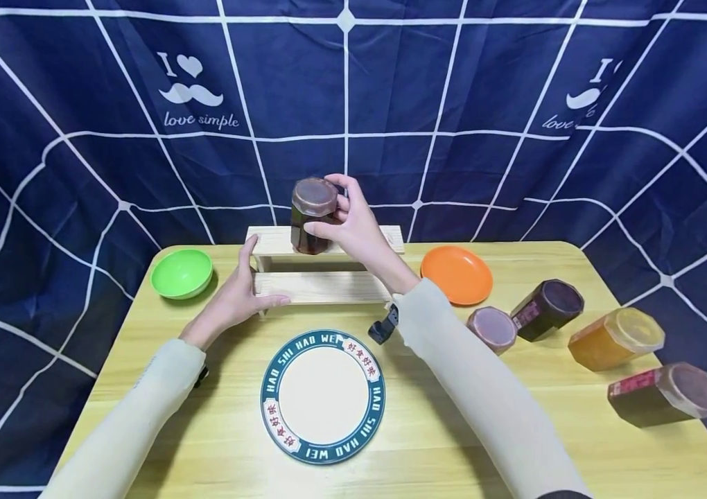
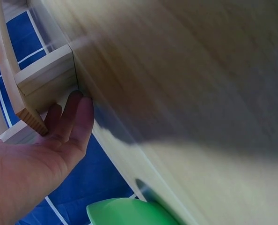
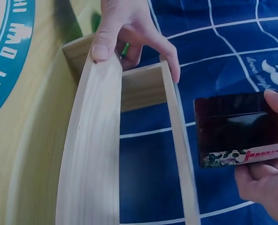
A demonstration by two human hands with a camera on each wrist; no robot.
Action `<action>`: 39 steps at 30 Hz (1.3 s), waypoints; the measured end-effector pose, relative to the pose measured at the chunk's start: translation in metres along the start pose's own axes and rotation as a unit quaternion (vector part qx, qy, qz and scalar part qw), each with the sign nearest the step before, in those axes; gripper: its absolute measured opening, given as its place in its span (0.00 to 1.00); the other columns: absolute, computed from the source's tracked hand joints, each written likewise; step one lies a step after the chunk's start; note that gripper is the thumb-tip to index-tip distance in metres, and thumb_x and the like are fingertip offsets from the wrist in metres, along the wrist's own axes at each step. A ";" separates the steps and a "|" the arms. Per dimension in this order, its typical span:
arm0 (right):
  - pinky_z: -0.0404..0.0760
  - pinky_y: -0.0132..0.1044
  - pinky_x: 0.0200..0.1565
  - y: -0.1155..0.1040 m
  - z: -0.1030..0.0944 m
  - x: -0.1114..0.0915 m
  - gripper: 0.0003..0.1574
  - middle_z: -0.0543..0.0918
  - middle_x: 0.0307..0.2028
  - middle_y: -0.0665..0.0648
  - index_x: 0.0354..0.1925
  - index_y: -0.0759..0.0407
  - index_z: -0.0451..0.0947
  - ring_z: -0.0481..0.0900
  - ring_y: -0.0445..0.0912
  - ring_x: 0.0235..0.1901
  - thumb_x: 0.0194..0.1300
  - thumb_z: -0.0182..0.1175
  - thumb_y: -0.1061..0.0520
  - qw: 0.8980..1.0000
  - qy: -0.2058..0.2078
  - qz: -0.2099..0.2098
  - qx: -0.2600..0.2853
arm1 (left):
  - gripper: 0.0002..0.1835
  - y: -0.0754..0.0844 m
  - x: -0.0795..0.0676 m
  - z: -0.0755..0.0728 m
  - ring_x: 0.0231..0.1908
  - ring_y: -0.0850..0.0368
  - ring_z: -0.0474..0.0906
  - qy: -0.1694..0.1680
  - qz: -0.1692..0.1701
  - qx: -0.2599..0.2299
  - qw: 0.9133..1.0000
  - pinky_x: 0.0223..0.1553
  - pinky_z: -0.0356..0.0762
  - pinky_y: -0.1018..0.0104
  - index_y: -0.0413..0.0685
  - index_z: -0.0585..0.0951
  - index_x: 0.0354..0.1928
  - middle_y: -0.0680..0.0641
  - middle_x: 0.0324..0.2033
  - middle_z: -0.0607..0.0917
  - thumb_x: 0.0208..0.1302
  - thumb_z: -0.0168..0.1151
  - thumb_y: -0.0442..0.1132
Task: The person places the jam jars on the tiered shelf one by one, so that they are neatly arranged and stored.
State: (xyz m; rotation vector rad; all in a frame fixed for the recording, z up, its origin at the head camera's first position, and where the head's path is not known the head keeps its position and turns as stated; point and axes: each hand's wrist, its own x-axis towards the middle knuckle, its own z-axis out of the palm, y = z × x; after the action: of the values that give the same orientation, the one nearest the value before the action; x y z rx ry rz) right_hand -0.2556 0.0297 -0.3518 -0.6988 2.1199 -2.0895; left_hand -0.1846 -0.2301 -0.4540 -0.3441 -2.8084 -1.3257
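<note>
A small two-step wooden rack (image 1: 328, 287) stands at the back of the table. My left hand (image 1: 236, 296) grips its left end, thumb on the lower board and a finger up at the upper one. In the left wrist view the other fingers (image 2: 71, 123) curl in under a board by the end piece. My right hand (image 1: 356, 225) holds a dark-filled, faceted jar (image 1: 314, 197) upright at the upper board, thumb at the front and fingers behind. The right wrist view shows this jar (image 3: 239, 124) with a printed label strip, apart from the upper board's edge.
A green bowl (image 1: 181, 274) is left of the rack, an orange plate (image 1: 457, 274) right of it. In front lies a round plate with a teal lettered rim (image 1: 272, 378). Several more jars, including an amber one (image 1: 603, 339), stand at the right. A blue cloth (image 1: 491, 90) hangs behind.
</note>
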 end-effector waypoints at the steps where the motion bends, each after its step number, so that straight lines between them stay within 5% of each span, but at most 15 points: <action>1: 0.79 0.46 0.62 0.002 0.002 0.004 0.55 0.83 0.65 0.63 0.78 0.54 0.60 0.83 0.54 0.61 0.62 0.78 0.72 1.000 -0.005 0.001 0.003 | 0.76 0.000 0.000 0.000 0.40 0.40 0.78 0.000 0.001 -0.001 1.000 0.50 0.75 0.43 0.55 0.31 0.88 0.30 0.45 0.81 0.60 0.87 0.45; 4: 0.78 0.46 0.63 0.008 0.005 0.012 0.55 0.82 0.65 0.64 0.78 0.56 0.60 0.83 0.53 0.63 0.62 0.77 0.74 1.000 -0.021 -0.002 0.004 | 0.75 0.000 -0.001 0.000 0.37 0.42 0.78 0.001 0.004 -0.004 1.000 0.49 0.75 0.45 0.55 0.31 0.88 0.33 0.40 0.80 0.60 0.87 0.45; 11: 0.74 0.43 0.68 0.013 0.011 0.022 0.54 0.81 0.68 0.62 0.79 0.55 0.61 0.79 0.51 0.67 0.64 0.77 0.72 1.000 -0.028 -0.003 -0.012 | 0.76 0.001 0.000 -0.001 0.46 0.37 0.77 -0.005 -0.003 -0.007 1.000 0.57 0.73 0.41 0.57 0.32 0.88 0.25 0.50 0.79 0.59 0.87 0.47; 16: 0.72 0.41 0.67 0.015 0.016 0.028 0.55 0.79 0.68 0.61 0.80 0.54 0.59 0.77 0.50 0.68 0.65 0.75 0.72 0.999 -0.036 0.001 -0.021 | 0.76 0.000 0.000 0.000 0.45 0.37 0.76 -0.007 -0.011 -0.003 1.000 0.55 0.73 0.41 0.58 0.31 0.88 0.26 0.48 0.79 0.60 0.87 0.47; 23: 0.72 0.41 0.67 0.016 0.018 0.031 0.55 0.77 0.68 0.63 0.79 0.55 0.57 0.76 0.52 0.67 0.64 0.74 0.72 0.999 -0.040 0.005 -0.023 | 0.76 -0.001 0.001 0.000 0.60 0.33 0.74 -0.010 -0.013 -0.009 1.000 0.67 0.68 0.36 0.57 0.31 0.88 0.17 0.69 0.69 0.60 0.87 0.47; 31: 0.71 0.44 0.69 0.015 0.015 0.027 0.54 0.73 0.70 0.62 0.80 0.56 0.58 0.74 0.53 0.68 0.65 0.75 0.70 0.999 -0.034 0.008 -0.032 | 0.76 0.001 0.002 0.001 0.61 0.32 0.75 -0.015 -0.014 -0.012 1.000 0.67 0.69 0.35 0.58 0.31 0.88 0.18 0.69 0.70 0.60 0.87 0.47; 39: 0.71 0.43 0.69 0.015 0.013 0.024 0.53 0.73 0.70 0.60 0.80 0.51 0.59 0.76 0.53 0.67 0.67 0.75 0.68 0.998 -0.046 0.022 -0.021 | 0.76 0.000 0.001 0.001 0.50 0.36 0.77 -0.012 -0.013 -0.011 1.000 0.60 0.73 0.40 0.58 0.31 0.88 0.24 0.55 0.79 0.60 0.87 0.47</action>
State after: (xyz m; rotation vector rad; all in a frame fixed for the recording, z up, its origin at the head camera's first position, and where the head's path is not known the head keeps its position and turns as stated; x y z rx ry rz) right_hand -0.2764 0.0079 -0.3610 -0.7299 2.1153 -1.9576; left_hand -0.1855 -0.2288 -0.4546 -0.3265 -2.8285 -1.3691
